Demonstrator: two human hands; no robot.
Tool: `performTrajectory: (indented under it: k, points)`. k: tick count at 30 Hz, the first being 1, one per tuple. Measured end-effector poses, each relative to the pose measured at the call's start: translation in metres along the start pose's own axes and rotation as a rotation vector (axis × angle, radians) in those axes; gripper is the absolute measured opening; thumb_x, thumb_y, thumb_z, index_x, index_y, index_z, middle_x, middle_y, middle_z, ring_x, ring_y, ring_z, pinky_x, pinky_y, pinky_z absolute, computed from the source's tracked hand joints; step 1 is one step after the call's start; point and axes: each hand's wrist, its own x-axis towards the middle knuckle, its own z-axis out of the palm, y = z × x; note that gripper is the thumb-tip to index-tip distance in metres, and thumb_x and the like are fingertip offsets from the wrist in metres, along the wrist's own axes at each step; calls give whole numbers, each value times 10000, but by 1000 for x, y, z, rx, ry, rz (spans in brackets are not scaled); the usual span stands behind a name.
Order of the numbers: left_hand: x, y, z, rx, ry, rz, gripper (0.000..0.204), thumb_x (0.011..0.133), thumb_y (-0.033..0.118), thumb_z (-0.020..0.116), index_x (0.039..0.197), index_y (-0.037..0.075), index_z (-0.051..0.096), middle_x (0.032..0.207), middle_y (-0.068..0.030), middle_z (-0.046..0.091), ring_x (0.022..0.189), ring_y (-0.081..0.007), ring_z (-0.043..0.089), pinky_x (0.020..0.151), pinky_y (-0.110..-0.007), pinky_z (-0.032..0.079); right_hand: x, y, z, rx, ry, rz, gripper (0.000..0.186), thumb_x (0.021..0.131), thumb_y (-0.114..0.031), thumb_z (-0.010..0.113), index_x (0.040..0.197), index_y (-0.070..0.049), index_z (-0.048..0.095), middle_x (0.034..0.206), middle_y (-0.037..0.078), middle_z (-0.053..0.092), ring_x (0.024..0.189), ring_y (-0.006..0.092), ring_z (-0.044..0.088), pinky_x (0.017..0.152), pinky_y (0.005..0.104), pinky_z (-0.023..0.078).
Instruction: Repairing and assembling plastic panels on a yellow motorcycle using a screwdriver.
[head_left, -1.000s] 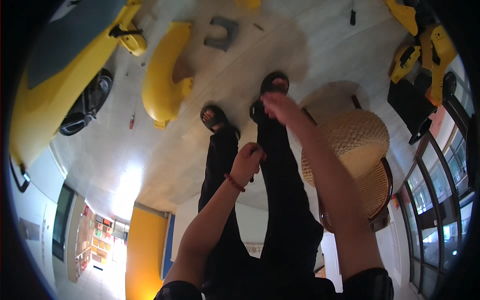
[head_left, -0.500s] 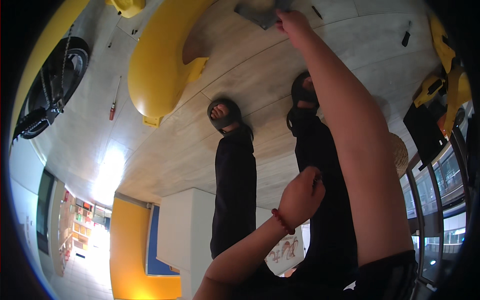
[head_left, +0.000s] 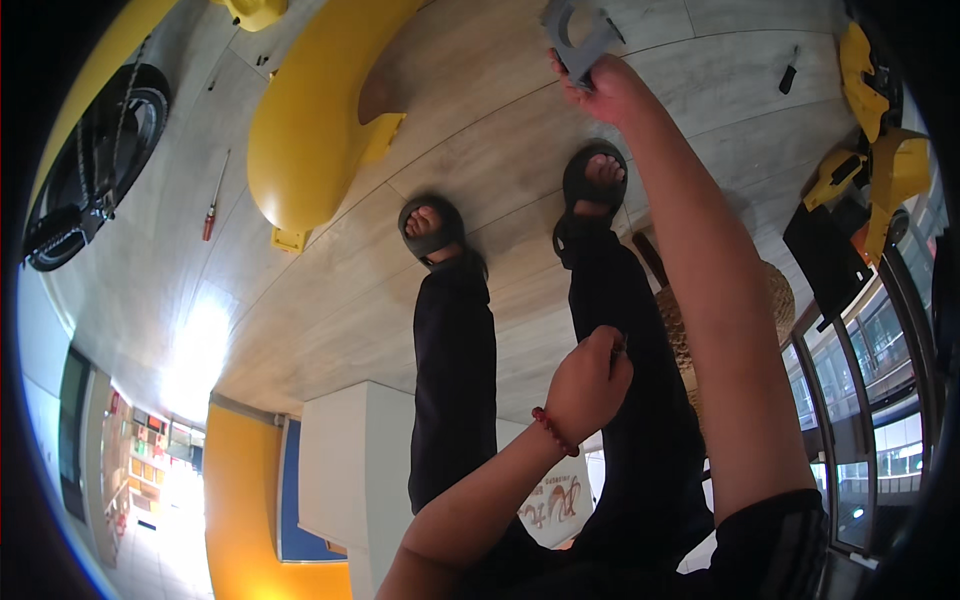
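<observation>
Held up off the floor in my right hand (head_left: 612,90) is a grey flat part (head_left: 584,58) with a rounded cutout in it. My fingers close on its lower edge. My left hand (head_left: 585,390), with a red bead bracelet at the wrist, is curled shut above my right leg. A small dark bit (head_left: 622,346) shows at its fingertips, too small to name. A large curved yellow panel (head_left: 305,130), like a fender, lies on the floor ahead and left of my feet.
A red-handled screwdriver (head_left: 209,222) lies at left, near a black wheel (head_left: 145,125). Another, black-handled tool (head_left: 788,78) lies far right. Several yellow panels (head_left: 898,175) and a black panel (head_left: 815,255) stand at the right edge. A woven stool (head_left: 778,300) sits beside my right leg.
My right hand has lifted the grey part from the floor and turned it, so its cutout now shows. My left hand stays closed in nearly the same place.
</observation>
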Motion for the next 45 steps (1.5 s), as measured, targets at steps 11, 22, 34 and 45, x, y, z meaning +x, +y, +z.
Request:
performTrajectory:
  k: [11,22,34,45]
  points:
    - [5,-13,2,-44,114,55,148,826,95,513,916,-21,530,716,-145,599,636,-228,593,588,-324,460,-33,23,15,-458,389,-186,183,868,-165,528,981,-21,538,907,67,595,738,170,588,654,291,493]
    - [-99,-13,-17,-1107,63,-109,56,872,96,427,895,74,472,812,-51,524,472,-86,376,449,-233,329,-369,122,164,-520,-11,433,388,929,-323,476,1160,-13,515,965,45,583,868,113,523,769,263,431]
    - [-302,82,-9,-1330,196,401,67,881,79,423,893,71,488,849,-72,545,713,-188,559,762,-344,477,-554,71,326,-1128,-120,10,268,862,-223,566,1035,-19,551,886,179,621,819,298,610,720,344,458]
    - [-530,93,-96,-1206,69,1171,60,913,97,486,959,61,502,905,-55,531,838,-171,539,789,-331,464,-673,79,506,-1137,-293,-586,217,903,-196,525,991,-15,606,737,-3,554,681,57,460,623,225,394]
